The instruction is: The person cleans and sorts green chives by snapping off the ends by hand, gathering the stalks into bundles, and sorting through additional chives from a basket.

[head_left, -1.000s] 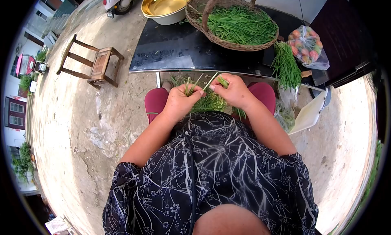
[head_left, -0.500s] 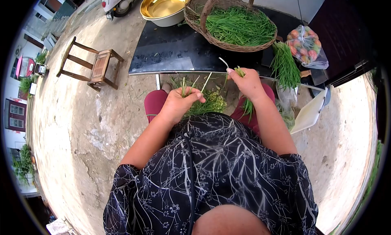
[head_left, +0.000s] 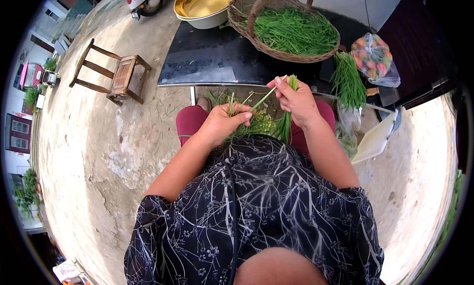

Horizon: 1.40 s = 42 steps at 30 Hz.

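My left hand [head_left: 223,123] is closed on several thin green stalks [head_left: 231,105], whose cut-looking ends stick up past the fingers. In my right hand [head_left: 297,103], a bunch of green stems [head_left: 284,127] hangs down from the grip. One pale green stem [head_left: 262,99] spans the gap between the hands, pinched at its upper end by my right fingers and reaching my left fingertips. Below the hands, between the knees, lies a pile of yellowish-green scraps [head_left: 261,123].
A black table [head_left: 197,63] ahead bears a wicker basket [head_left: 276,52] of green stems, a gold-lined basin [head_left: 203,19], a green bundle [head_left: 348,82] and a bag of reddish fruit [head_left: 371,57]. A wooden chair [head_left: 123,77] stands left; a white board [head_left: 377,137] leans right.
My right hand first moved up and away from my left, pulling a pale strip, then came back a little. A green stem now spans both hands, and the right bunch hangs more visibly.
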{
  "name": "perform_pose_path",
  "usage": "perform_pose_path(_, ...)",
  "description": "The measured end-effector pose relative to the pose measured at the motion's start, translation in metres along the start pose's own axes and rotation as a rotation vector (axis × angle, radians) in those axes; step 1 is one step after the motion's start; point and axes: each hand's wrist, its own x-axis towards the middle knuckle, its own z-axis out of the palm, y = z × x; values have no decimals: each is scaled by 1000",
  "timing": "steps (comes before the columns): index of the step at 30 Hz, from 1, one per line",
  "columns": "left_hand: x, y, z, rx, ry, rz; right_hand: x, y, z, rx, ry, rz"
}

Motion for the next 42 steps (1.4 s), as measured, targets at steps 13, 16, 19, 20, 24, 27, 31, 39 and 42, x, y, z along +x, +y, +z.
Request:
perform_pose_path(13, 5, -10, -15, 73, 108, -92, -2, -18, -40, 251, 357, -314)
perform_pose_path(16, 13, -19, -25, -153, 199, -115, -13, -15, -21, 142, 234, -521)
perform_pose_path(19, 20, -23, -38, -423, 271, -154, -29, -9, 0, -83, 130, -745)
perform_pose_path(20, 24, -28, -44, -463, 355, -138, -31, -14, 3, -65, 161, -834)
perform_pose_path(24, 17, -24, -42, -428, 358, -55, -25, -33, -12, -111, 109, -802)
perform_pose_path(27, 12, -13, -24, -372, 198, 22, -17, -26, -5, -164, 33, -588)
perform_pose_path(31, 6, -5, -14, -327, -25, 91, -11, -6, 7, -92, -140, -133)
perform_pose_path(39, 2, -3, -2, -196, -226, 44, -3, 21, 38, -162, -46, -132)
perform_pose_path(42, 2, -2, -4, -182, -213, 26, -1, 16, 31, -84, 0, -54)
